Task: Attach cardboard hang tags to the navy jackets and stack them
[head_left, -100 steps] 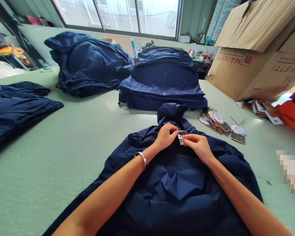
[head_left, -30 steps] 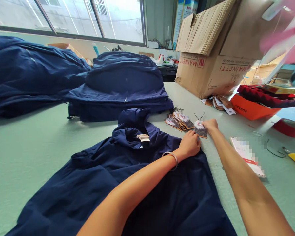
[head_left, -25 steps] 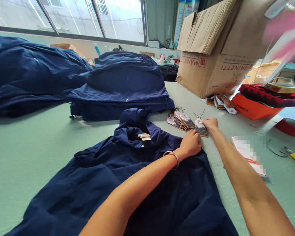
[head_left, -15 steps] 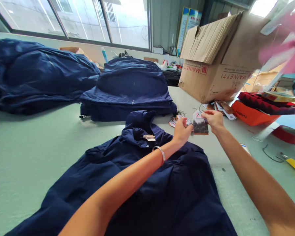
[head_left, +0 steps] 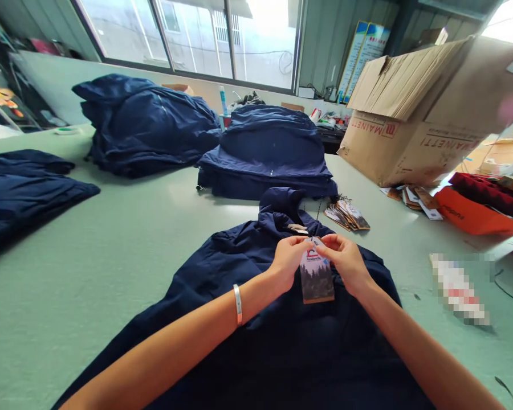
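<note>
Over the chest of a navy hooded jacket (head_left: 248, 267), both hands pinch the top of one hang tag (head_left: 317, 282). The tag is printed with dark trees and red lettering, and a dark cord rises from its top. My left hand (head_left: 288, 259), fingers closed, grips the tag's left upper edge. Closed on the right upper edge is my right hand (head_left: 344, 259). The jacket lies spread on the table with its hood away from me and a pale neck label (head_left: 298, 229) showing. A fanned pile of hang tags (head_left: 348, 213) rests just right of the hood.
Stacked navy garments (head_left: 265, 154) and a second heap (head_left: 149, 125) stand toward the window. Another folded garment (head_left: 21, 188) lies at left. A cardboard box (head_left: 385, 139), loose cards (head_left: 416, 199) and an orange box (head_left: 474, 210) occupy the right side of the pale green table (head_left: 154, 228).
Both hands have moved from the tag pile back over the jacket, bringing one hang tag along. The left hand has joined the right on its top. The view has swung left.
</note>
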A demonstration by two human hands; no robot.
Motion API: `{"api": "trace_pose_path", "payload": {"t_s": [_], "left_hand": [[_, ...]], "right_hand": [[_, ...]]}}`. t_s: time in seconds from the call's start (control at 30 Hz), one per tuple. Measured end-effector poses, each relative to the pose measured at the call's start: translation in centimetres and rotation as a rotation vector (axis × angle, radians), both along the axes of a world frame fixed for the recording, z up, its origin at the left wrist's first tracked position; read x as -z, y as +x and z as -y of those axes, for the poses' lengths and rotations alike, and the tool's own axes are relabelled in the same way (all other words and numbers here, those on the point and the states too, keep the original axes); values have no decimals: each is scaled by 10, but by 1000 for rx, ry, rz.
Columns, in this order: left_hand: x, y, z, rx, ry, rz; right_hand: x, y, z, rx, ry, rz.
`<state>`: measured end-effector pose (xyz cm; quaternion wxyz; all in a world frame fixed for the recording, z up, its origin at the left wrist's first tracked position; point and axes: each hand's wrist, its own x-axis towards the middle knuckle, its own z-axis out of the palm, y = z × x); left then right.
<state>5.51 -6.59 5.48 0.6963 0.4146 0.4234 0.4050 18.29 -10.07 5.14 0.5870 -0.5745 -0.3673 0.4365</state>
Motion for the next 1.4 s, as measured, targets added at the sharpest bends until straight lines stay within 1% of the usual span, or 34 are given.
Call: {"api": "trace_pose_path", "payload": {"t_s": [0.13, 0.23, 0.33, 0.43, 0.53, 0.7, 0.83, 0.9, 1.0, 1.07, 1.1, 1.17, 1.2, 1.3, 1.4], "left_hand": [[9, -12, 8, -5, 51, -48], [20, -12, 9, 24, 59, -102], [31, -10, 10, 37, 107, -165], [38, -9, 12, 40, 180, -189], [39, -9, 12, 50, 218, -221], [38, -7, 13, 62, 273, -296], [38, -7, 16, 78, 290, -308], [37, -9, 15, 20, 279, -286], [32, -15, 1, -121, 326, -285], [26, -19, -19, -194, 421, -331], [23, -21, -31, -226, 464, -364], [21, -21, -57, -259, 537, -434], [21, -20, -70, -245, 575, -472], [32, -18, -96, -184, 708, -592], [50, -19, -105, -168, 784, -666]], "right_hand": [[-5, -2, -7, -118, -86, -14], [-6, -2, -18, -169, -85, 42], [6, -3, -26, -127, -64, 69], [22, -3, -29, -103, -65, -5], [32, -2, -29, -105, -40, -92], [32, -3, -30, -83, -28, -197], [30, -3, -31, -75, 2, -140], [30, 0, -34, -65, 42, -55], [30, 3, -42, -13, 135, 163], [30, 4, -50, 21, 207, 312], [31, 4, -54, 17, 230, 353], [31, 2, -63, -19, 225, 339], [32, 1, -66, -45, 202, 306], [34, -3, -71, -72, 150, 229], [41, -7, -70, -75, 157, 204]]}}
